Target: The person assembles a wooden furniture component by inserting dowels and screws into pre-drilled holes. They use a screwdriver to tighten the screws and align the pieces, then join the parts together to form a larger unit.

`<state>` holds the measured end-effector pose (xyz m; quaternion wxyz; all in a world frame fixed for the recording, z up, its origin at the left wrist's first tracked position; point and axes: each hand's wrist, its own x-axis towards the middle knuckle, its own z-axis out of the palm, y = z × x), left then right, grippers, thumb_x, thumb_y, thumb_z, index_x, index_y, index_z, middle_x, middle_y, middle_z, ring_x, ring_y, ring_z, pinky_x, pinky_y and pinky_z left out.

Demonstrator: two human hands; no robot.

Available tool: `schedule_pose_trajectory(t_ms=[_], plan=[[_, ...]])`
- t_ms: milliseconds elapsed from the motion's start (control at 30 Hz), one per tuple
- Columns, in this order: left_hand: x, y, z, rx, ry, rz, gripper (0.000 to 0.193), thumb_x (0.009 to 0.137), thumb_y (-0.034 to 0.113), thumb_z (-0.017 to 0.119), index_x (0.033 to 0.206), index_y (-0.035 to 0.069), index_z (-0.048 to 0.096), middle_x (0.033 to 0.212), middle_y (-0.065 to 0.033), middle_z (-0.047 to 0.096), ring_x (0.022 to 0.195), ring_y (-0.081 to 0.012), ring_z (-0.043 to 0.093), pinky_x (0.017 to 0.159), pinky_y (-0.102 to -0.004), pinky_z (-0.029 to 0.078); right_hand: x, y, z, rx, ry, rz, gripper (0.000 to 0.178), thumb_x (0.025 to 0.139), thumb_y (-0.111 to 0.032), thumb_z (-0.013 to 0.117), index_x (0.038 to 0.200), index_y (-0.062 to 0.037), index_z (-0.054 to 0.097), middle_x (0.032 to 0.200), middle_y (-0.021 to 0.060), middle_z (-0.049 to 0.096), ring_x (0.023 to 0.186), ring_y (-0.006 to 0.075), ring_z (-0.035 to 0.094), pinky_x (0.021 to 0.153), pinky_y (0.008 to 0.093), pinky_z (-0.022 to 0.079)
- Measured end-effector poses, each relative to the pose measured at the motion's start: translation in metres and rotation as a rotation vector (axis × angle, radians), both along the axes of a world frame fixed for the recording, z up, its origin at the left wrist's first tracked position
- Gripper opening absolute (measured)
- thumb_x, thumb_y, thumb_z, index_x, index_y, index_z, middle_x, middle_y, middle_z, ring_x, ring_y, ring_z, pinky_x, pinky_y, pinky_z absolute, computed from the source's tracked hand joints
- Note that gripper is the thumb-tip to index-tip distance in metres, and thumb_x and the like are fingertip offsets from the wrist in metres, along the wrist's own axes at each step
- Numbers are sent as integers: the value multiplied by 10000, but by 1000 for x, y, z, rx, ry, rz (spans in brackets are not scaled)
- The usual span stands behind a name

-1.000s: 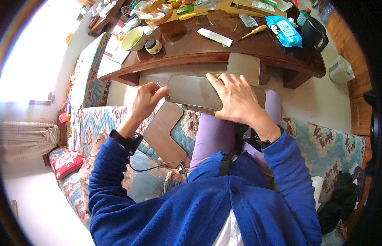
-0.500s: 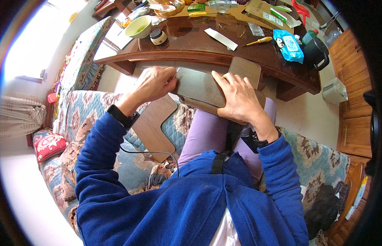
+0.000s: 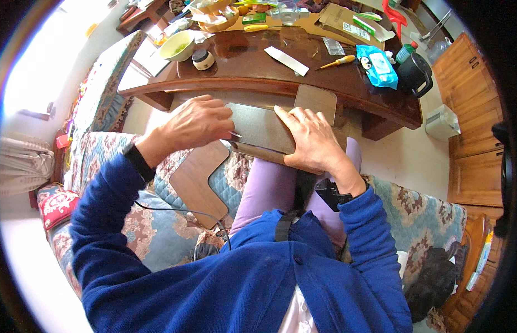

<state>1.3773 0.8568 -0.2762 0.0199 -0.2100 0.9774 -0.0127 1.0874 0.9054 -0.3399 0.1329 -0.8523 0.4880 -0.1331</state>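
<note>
An angular grey-brown panel [image 3: 258, 125] lies across my lap, its right part [image 3: 315, 102] reaching toward the table. My right hand [image 3: 314, 136] grips it from above, with the thumb at the near edge and the fingers over the top. At the panel's left end my left hand [image 3: 200, 123] is closed in a pinch. A small, thin, shiny tip [image 3: 235, 134] pokes out below its fingers; its kind cannot be made out. Beside my left thigh, an L-shaped wooden panel [image 3: 197, 183] lies on the quilted sofa cover.
The dark glossy table [image 3: 236, 58] ahead bears a screwdriver [image 3: 337, 62], a white strip [image 3: 286, 60], a small jar [image 3: 203, 59], a green bowl [image 3: 178, 45], a blue wipes pack [image 3: 377, 66] and a black kettle [image 3: 417, 75]. A bin [image 3: 443, 122] stands at right. A cable [image 3: 175, 209] hangs by my left arm.
My left hand has moved down along the panel's left end, and the thin shiny tip now shows under its fingers. My right hand keeps its grip. The whole view has shifted slightly.
</note>
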Motion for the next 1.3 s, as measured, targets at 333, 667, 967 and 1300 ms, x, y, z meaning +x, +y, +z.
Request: schedule_pose_trajectory(t_ms=[333, 667, 967, 1300], plan=[[-54, 72, -110, 625, 1497, 1125, 818, 892, 307, 748, 1478, -111, 359, 1132, -209, 677, 986, -210, 652, 883, -303, 516, 10, 6, -2, -57, 3, -22, 995, 623, -313, 803, 1517, -96, 424, 1253, 155, 575, 1176, 325, 558, 1029, 455, 420], [-63, 72, -95, 564, 1339, 1224, 811, 866, 106, 682, 1515, -125, 255, 1238, -184, 595, 1084, -209, 602, 938, -296, 489, 12, 5, 0, -30, 39, -29, 989, 632, -321, 815, 1514, -95, 429, 1268, 162, 583, 1184, 324, 570, 1036, 453, 425], [-29, 73, -65, 730, 977, 1032, 865, 805, 99, 643, 1531, -131, 232, 1367, -246, 538, 1208, -264, 562, 1025, -302, 440, 2, -3, 2, 9, 45, 23, 980, 626, -326, 788, 1513, -103, 435, 1274, 155, 582, 1170, 323, 573, 1042, 445, 420], [37, 35, -20, 838, 305, 641, 850, 828, 53, 600, 1593, -12, 236, 1047, -82, 633, 869, -136, 553, 848, -253, 491, 4, -7, 1, 14, 39, 44, 970, 628, -342, 758, 1512, -107, 438, 1291, 167, 575, 1178, 333, 569, 1047, 448, 421]])
